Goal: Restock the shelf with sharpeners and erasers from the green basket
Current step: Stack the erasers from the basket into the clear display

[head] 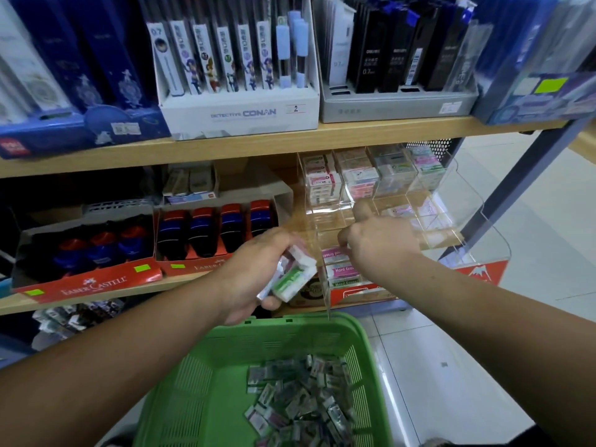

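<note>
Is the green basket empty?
No, a pile of small wrapped packets lies in the bottom of the green basket.

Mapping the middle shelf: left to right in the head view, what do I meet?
Red cardboard tray of blue-red sharpeners, second red sharpener tray, left hand gripping white block erasers, right hand.

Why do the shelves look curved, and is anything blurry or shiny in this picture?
Head view: the wide-angle lens bows the upper shelf; head view: the erasers in the left hand look smeared, the packets in the green basket soft; head view: light glints off the clear acrylic organizer.
</note>
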Demonstrator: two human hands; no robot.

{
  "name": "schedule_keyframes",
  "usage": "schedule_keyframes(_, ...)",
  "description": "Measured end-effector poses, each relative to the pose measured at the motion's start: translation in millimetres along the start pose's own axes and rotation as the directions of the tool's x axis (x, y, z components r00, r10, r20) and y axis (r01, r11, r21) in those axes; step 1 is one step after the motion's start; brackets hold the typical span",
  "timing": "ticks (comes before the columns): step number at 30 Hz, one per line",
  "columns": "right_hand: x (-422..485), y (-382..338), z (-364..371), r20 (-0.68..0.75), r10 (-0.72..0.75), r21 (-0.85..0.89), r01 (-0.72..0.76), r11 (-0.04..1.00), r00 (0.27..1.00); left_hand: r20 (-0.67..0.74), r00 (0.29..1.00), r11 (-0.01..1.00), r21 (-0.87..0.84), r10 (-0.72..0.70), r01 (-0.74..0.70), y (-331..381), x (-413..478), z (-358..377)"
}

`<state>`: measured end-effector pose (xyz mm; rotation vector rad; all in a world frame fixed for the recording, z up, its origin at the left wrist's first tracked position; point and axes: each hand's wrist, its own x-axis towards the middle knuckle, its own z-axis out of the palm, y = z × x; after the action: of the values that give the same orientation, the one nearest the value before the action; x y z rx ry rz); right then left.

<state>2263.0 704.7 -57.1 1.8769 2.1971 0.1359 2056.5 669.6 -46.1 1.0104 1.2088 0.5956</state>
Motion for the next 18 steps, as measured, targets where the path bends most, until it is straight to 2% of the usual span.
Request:
schedule_keyframes(1, -0.5, 2.6, -2.2, -0.023, -0.004, 0.071, 0.006, 0.997, 1.000, 0.008, 1.000, 1.000, -0.003, 0.000, 0.000, 0.7, -0.7, 1.0)
schedule_keyframes(2, -2.4, 6.4, -4.8, -0.050, -0.018, 0.214, 0.029, 0.976, 0.999, 0.013, 1.000, 1.000, -0.005, 0.006, -0.006, 1.8, 0.2, 1.7)
schedule_keyframes(3, -5.5, 10.0, -6.7, -0.061, -0.030, 0.412, 0.052, 0.909, 0.998, 0.020, 1.000, 1.000, -0.012, 0.024, -0.024, 1.5, 0.7, 2.8)
schedule_keyframes(5, -15.4, 11.8, -12.4, -0.008, -0.061, 0.785, 0.044, 0.618, 0.998, 0.008, 0.998, 0.998, -0.010, 0.066, -0.066, -1.6, 1.9, 8.0)
schedule_keyframes(6, -19.8, 9.6, -14.7, 0.008, -0.074, 0.851, 0.032, 0.524, 0.997, -0.009, 0.997, 0.997, -0.009, 0.081, -0.081, -2.2, 3.6, 12.2)
schedule_keyframes(8, -28.2, 5.0, -16.4, 0.038, -0.088, 0.909, 0.002, 0.417, 0.995, -0.024, 0.996, 0.996, -0.020, 0.089, -0.089, -3.3, 7.8, 21.1)
schedule_keyframes(11, -35.2, 8.9, -22.4, 0.186, -0.087, 0.967, -0.167, 0.191, 0.979, 0.008, 0.994, 0.993, -0.051, 0.110, -0.110, -1.5, 9.1, 24.6)
schedule_keyframes(12, -37.7, 13.6, -23.7, 0.222, -0.105, 0.966, -0.205, 0.155, 0.969, 0.026, 0.993, 0.991, -0.067, 0.115, -0.113, -0.9, 8.6, 23.4)
schedule_keyframes(15, -43.4, 21.2, -26.6, 0.253, -0.140, 0.963, -0.235, 0.134, 0.957, 0.047, 0.992, 0.992, -0.042, 0.121, -0.119, 1.4, 6.6, 19.2)
schedule_keyframes(18, -43.0, 24.7, -27.8, 0.267, -0.113, 0.959, -0.253, 0.124, 0.957, -0.003, 0.990, 0.990, 0.026, 0.139, -0.139, 4.3, 9.3, 19.5)
